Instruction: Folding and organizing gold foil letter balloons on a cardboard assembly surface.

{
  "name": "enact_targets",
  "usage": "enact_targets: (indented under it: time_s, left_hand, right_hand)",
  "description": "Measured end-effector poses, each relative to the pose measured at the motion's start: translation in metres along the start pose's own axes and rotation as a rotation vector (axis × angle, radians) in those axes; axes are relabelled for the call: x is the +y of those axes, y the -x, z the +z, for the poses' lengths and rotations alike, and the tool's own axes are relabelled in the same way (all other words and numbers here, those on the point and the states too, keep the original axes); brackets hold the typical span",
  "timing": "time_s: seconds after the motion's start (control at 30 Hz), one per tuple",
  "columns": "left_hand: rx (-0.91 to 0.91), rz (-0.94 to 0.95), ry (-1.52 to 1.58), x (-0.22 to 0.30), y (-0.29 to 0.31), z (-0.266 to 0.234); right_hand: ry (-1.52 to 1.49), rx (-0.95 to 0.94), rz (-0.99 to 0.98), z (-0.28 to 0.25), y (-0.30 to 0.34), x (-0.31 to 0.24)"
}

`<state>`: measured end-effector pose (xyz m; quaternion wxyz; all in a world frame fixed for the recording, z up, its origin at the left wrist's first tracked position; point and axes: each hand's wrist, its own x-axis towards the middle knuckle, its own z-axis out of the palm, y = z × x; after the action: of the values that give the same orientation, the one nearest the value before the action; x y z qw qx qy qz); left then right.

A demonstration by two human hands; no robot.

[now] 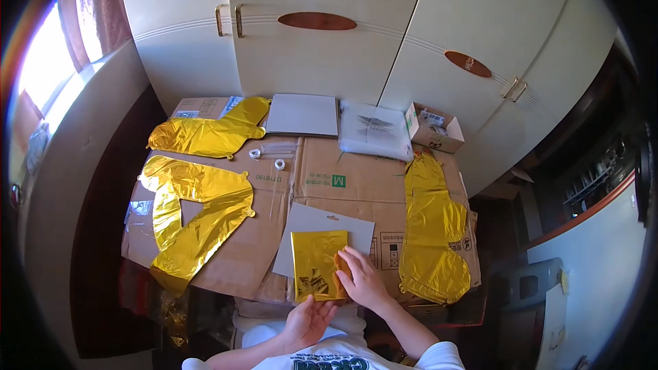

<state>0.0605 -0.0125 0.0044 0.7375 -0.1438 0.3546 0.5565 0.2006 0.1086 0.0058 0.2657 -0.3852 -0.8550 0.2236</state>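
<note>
A gold foil balloon (319, 255), folded into a flat shiny rectangle, lies in front of me on a light grey card (293, 225) with a hang slot. My left hand (312, 320) is at its lower edge, palm turned up, with the thumb at the foil's border and the fingers curled below. On the right side rests my right hand (360, 277), fingers stretched out and pressed against the foil, which mirrors them. Flat and unfolded, an A-shaped gold balloon (199, 181) lies to the left, another gold balloon (205, 133) behind it, and a long gold balloon (432, 240) to the right.
Flattened cardboard (274, 199) covers the work surface. Two white ribbon rolls (279, 164) lie near thin clear straws. Along the back are a stack of grey cards (301, 114), clear plastic bags (374, 138) and a small open box (452, 138). Cabinets (322, 62) stand behind.
</note>
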Motion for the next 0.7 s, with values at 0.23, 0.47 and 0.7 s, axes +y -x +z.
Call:
enact_targets:
  time_s: [0.23, 0.47, 0.7]
  left_hand:
    - [-0.323, -0.581, -0.420, 0.022, 0.006, 0.015]
    - [-0.861, 1.249, -2.313, 0.119, -0.012, 0.061]
    - [-1.226, 1.127, -2.615, 0.119, -0.079, 0.070]
  right_hand:
    - [-0.103, -0.072, 0.043, -0.011, -0.020, 0.018]
    - [0.294, -0.094, -0.178, -0.030, -0.027, 0.064]
    - [0.315, -0.145, -0.188, -0.028, -0.027, 0.073]
